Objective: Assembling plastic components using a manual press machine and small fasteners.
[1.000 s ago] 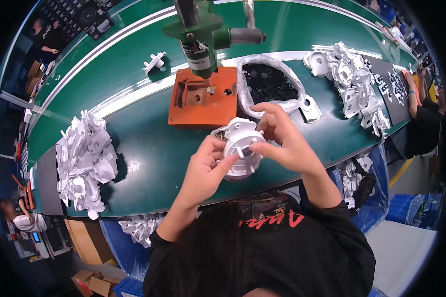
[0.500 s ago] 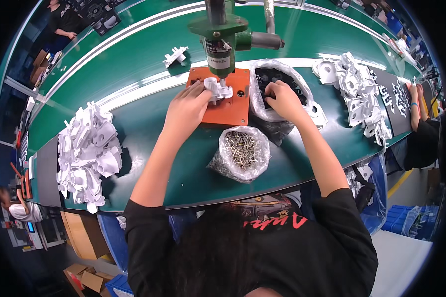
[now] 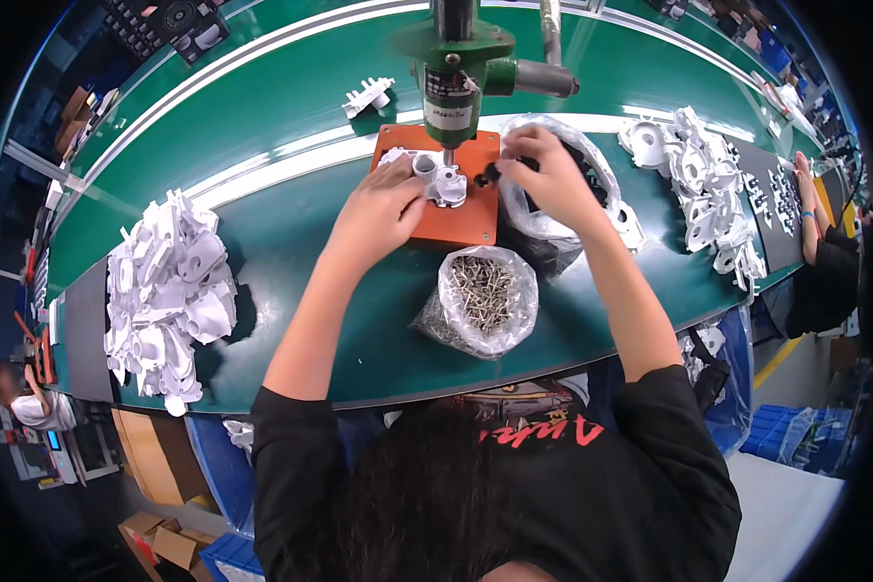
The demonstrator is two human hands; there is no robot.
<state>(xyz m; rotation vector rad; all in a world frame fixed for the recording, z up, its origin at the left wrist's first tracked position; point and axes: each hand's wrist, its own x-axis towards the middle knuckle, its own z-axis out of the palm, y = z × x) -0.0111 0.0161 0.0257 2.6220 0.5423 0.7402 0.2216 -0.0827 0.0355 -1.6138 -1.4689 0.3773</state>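
Note:
My left hand (image 3: 380,209) is closed around a white plastic part (image 3: 450,186) that has a round tube. The part rests on an orange plate (image 3: 446,229), beneath the spindle of a green press-like machine (image 3: 451,92). Between the fingertips of my right hand (image 3: 551,182) is a small black piece (image 3: 492,174), held just right of the white part; its exact shape is too small to tell. Under and behind that hand stands an open clear bag (image 3: 533,221) with black pieces inside. Nearer to me, another clear bag (image 3: 441,325) holds metal screws (image 3: 482,294).
White parts lie in a heap (image 3: 170,291) at the left and another (image 3: 694,184) at the right. A single white part (image 3: 369,97) lies beyond the plate. At the far right, a co-worker's arms (image 3: 808,209) reach over a dark mat with small parts.
My right hand has come out of the bag of black pieces and moved up and left, with a black piece in its fingers. The white part under my left hand has turned on the plate.

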